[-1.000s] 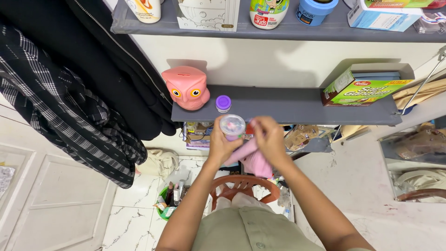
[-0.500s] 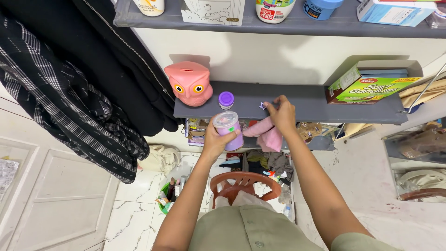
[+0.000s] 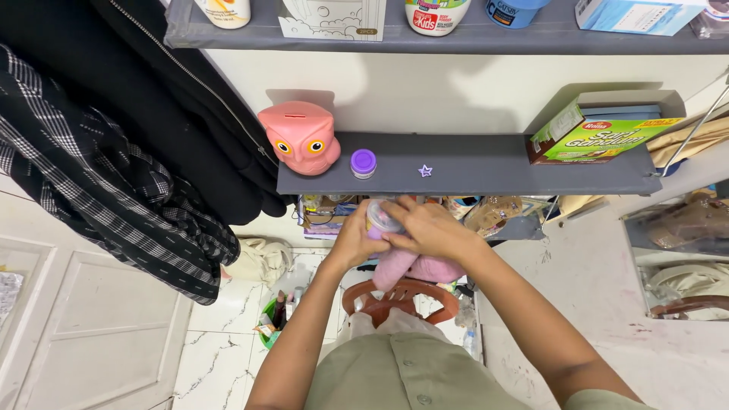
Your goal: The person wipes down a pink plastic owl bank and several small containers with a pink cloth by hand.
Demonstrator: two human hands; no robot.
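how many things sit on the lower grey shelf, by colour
pink: 1, owl money box
purple: 2, small jar and star
green: 1, carton
blue: 1, flat box on the carton
total: 5

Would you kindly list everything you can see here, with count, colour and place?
owl money box: one, pink, left end of the grey shelf
small lid: one, purple, on the shelf beside the owl
star: one, purple, mid shelf
carton: one, green and yellow, right end of the shelf
bottles and boxes: several, mixed colours, upper shelf
garments: two, black and checked, hanging at left
chair: one, reddish brown, below the hands
small jar: one, clear and purple, held in both hands
cloth: one, pink, under the right hand
left hand: grip on the jar
right hand: grip on the jar's top
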